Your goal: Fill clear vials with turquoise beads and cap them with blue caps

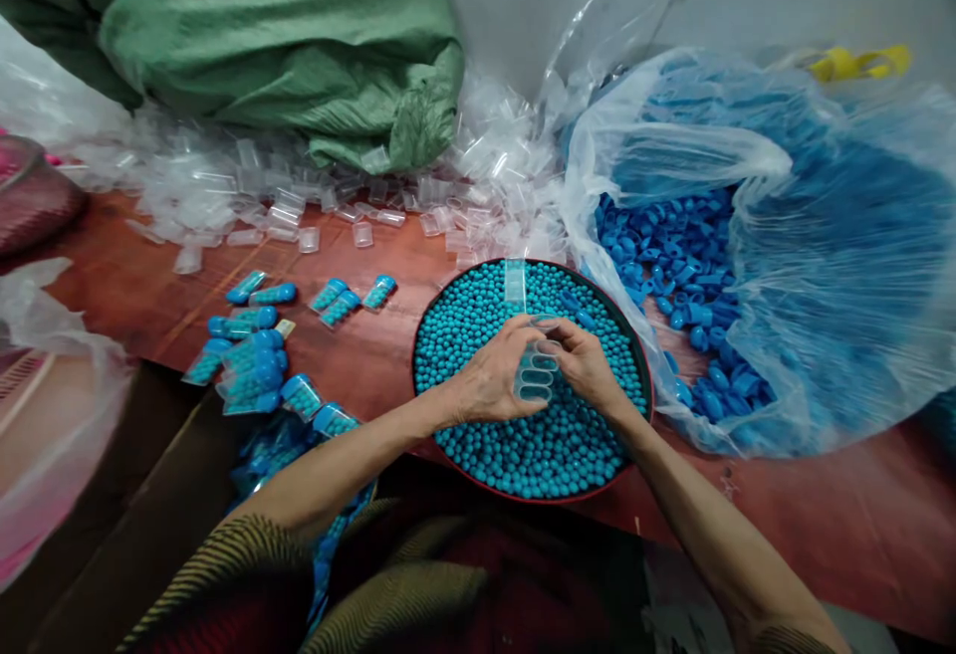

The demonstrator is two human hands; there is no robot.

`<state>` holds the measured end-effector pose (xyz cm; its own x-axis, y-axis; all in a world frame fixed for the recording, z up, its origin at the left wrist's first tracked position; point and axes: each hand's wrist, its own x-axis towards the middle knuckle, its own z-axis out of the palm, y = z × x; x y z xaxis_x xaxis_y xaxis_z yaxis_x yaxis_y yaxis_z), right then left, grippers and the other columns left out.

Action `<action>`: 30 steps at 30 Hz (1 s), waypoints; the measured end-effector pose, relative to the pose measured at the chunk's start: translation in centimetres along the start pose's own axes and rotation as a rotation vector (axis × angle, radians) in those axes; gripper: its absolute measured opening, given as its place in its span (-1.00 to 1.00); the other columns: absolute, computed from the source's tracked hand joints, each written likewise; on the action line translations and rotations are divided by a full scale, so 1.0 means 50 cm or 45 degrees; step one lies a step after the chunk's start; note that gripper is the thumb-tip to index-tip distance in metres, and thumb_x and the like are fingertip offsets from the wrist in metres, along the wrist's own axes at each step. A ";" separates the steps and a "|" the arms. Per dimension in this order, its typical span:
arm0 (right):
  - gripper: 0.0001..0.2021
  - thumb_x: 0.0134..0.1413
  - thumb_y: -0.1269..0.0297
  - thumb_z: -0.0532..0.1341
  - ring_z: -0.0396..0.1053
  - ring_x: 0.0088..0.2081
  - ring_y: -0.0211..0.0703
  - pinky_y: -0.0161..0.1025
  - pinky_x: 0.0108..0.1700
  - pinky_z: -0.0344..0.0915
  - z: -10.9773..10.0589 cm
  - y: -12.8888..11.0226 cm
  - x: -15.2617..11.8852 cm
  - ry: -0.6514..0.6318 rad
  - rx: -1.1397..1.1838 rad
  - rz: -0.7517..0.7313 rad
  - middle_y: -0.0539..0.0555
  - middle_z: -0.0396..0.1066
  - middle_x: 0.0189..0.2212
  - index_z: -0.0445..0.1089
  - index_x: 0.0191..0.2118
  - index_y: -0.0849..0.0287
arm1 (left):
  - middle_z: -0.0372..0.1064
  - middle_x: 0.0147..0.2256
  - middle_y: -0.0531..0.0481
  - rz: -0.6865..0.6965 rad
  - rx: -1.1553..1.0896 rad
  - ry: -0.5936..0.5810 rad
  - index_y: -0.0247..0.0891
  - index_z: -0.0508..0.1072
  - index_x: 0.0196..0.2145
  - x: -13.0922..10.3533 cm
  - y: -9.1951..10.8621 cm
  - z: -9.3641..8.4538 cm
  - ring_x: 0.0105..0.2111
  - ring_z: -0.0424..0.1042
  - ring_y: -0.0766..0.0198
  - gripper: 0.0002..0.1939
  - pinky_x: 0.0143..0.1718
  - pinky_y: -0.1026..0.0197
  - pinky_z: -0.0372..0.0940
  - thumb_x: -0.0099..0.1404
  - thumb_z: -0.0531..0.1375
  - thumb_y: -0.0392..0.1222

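Over a round tray full of turquoise beads, my left hand curls around several clear plastic containers lined up in a row, their open ends showing. My right hand meets it from the other side, its fingers closed at the upper end of the same row. Whether it holds a separate container there is hard to see. One more clear container lies on the beads near the tray's far rim. A few blue caps rest on the beads beyond my right hand.
Filled, blue-capped containers lie left of the tray. Clear containers are heaped along the back, below a green sack. At right, a translucent bag spills blue caps onto the red table. A pink basket stands far left.
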<state>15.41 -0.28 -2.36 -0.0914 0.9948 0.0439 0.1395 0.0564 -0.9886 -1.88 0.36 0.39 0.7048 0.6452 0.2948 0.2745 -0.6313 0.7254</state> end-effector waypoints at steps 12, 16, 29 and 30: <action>-0.71 0.17 0.29 0.02 0.43 -0.19 -0.06 -0.14 -0.13 0.33 0.008 0.016 -0.019 -0.010 -0.726 -0.173 0.10 0.50 -0.21 0.39 -0.06 0.10 | 0.10 0.15 -0.23 -0.212 0.113 0.010 -0.26 -0.15 0.26 -0.001 -0.023 -0.003 0.17 0.14 -0.01 -0.10 0.19 -0.06 0.11 0.04 0.21 -0.23; -0.69 0.19 0.19 0.07 0.35 -0.06 0.04 0.03 0.03 0.19 0.010 -0.008 -0.077 -0.190 -1.172 -0.478 0.21 0.46 -0.13 0.39 -0.02 0.14 | 0.13 0.11 -0.24 -0.350 0.418 -0.072 -0.30 -0.06 0.23 -0.036 -0.026 -0.059 0.14 0.14 -0.06 -0.18 0.18 -0.12 0.08 0.04 0.18 -0.27; -0.81 0.07 0.22 0.19 0.11 0.13 0.14 0.29 0.18 -0.10 0.027 0.032 -0.044 -0.724 -1.478 -0.805 0.18 0.35 -0.08 0.43 -0.19 0.09 | 0.18 0.07 -0.27 -0.439 0.560 -0.314 -0.36 -0.02 0.21 -0.043 -0.071 -0.010 0.08 0.20 -0.05 -0.20 0.11 -0.06 0.15 0.00 0.14 -0.34; -0.79 0.08 0.21 0.19 0.10 0.14 0.15 0.31 0.17 -0.10 0.018 0.033 -0.038 -0.677 -1.479 -0.781 0.19 0.35 -0.06 0.43 -0.16 0.09 | 0.17 0.07 -0.28 -0.448 0.536 -0.308 -0.36 -0.04 0.22 -0.036 -0.074 -0.007 0.09 0.19 -0.07 -0.18 0.11 -0.07 0.14 0.00 0.16 -0.33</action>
<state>14.90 -2.16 -4.20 -0.7511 0.6525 0.1004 0.6382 0.7566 -0.1422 -4.40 1.71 -2.59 0.6398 0.7614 -0.1046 0.7194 -0.5454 0.4300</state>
